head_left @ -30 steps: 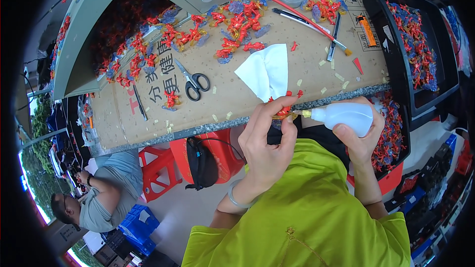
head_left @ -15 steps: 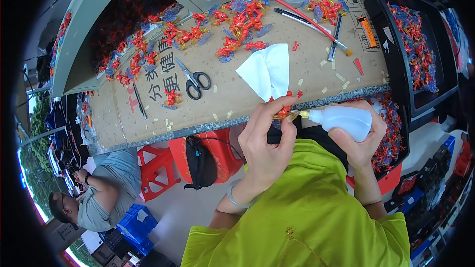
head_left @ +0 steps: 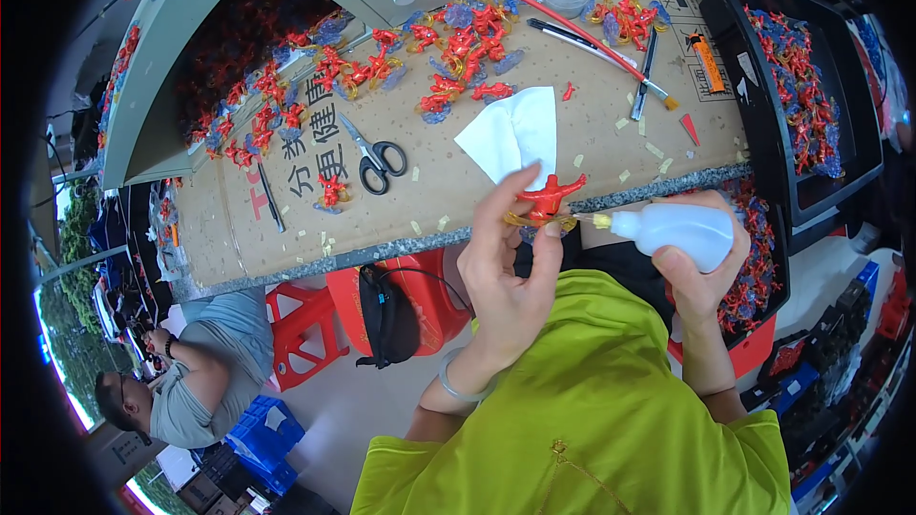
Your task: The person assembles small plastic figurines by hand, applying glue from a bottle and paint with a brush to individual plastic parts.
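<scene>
Between the thumb and fingers of my left hand [head_left: 510,262] is a small red figurine [head_left: 548,198] with a yellowish translucent part, its arms spread. My right hand [head_left: 704,262] is wrapped round a translucent squeeze bottle [head_left: 679,234] held on its side. The bottle's thin nozzle [head_left: 601,220] points left at the figurine, its tip close to the lower part; whether it touches, I cannot tell. Both hands are just in front of the bench edge. Behind the left fingers lies a folded white cloth or paper [head_left: 515,133] on the cardboard-covered bench [head_left: 372,224].
Many red figurines with purple parts lie from the grey machine [head_left: 153,105] across the bench. Scissors [head_left: 377,157], a red-handled brush [head_left: 611,48], pens and an orange cutter [head_left: 708,62] lie about. A black bin [head_left: 863,124] stands right. A person [head_left: 205,377] sits at left.
The left fingers have shifted, and the figurine is turned so its spread arms now show. The bottle has moved slightly right, and its nozzle has drawn back a little from the figurine.
</scene>
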Motion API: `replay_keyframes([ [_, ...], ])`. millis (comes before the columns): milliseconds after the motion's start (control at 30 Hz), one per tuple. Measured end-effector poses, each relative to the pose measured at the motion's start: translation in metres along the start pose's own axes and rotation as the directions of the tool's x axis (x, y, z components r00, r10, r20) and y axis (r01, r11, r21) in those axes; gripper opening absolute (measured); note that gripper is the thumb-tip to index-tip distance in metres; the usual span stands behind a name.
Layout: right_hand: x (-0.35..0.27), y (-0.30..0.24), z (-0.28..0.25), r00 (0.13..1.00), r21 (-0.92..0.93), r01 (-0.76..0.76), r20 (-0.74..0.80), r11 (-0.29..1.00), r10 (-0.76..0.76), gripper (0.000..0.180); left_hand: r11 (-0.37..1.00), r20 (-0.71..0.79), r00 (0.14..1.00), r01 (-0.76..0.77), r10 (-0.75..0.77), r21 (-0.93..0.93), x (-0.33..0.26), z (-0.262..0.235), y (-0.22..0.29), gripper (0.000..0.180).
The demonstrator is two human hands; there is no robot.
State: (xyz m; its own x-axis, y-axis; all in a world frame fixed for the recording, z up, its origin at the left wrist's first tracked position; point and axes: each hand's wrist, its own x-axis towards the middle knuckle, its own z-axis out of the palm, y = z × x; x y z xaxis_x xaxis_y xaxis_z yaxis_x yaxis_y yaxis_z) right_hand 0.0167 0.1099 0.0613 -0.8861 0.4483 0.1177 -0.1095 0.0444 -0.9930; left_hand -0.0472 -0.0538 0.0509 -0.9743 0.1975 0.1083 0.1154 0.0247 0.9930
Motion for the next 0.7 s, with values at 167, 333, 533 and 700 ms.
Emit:
replay_keyframes([
  [167, 0.0017, -0.0013, -0.0024, 0.999, -0.055, 0.025, 0.035, 0.998, -0.024, 0.031, 0.938, 0.133, 0.973, 0.216, -0.186, -0.272, 0.0049, -0.0052, 0.0003, 0.04],
  [333, 0.0015, -0.0029, 0.0014, 0.999, -0.114, 0.037, 0.035, 0.993, -0.033, 0.031, 0.952, 0.136, 0.976, 0.197, -0.168, -0.235, 0.0053, -0.0059, 0.0033, 0.035],
  [533, 0.0028, 0.0007, 0.0012, 0.997, -0.136, 0.049, 0.065, 0.99, -0.041, 0.032, 0.95, 0.123, 0.972, 0.225, -0.202, -0.218, 0.0032, -0.0052, 0.0017, 0.036],
  [700, 0.0032, 0.0005, 0.0023, 0.996, -0.151, 0.07, 0.065, 0.986, -0.061, 0.032, 0.955, 0.113, 0.973, 0.22, -0.2, -0.201, 0.0022, -0.0042, 0.0028, 0.037],
])
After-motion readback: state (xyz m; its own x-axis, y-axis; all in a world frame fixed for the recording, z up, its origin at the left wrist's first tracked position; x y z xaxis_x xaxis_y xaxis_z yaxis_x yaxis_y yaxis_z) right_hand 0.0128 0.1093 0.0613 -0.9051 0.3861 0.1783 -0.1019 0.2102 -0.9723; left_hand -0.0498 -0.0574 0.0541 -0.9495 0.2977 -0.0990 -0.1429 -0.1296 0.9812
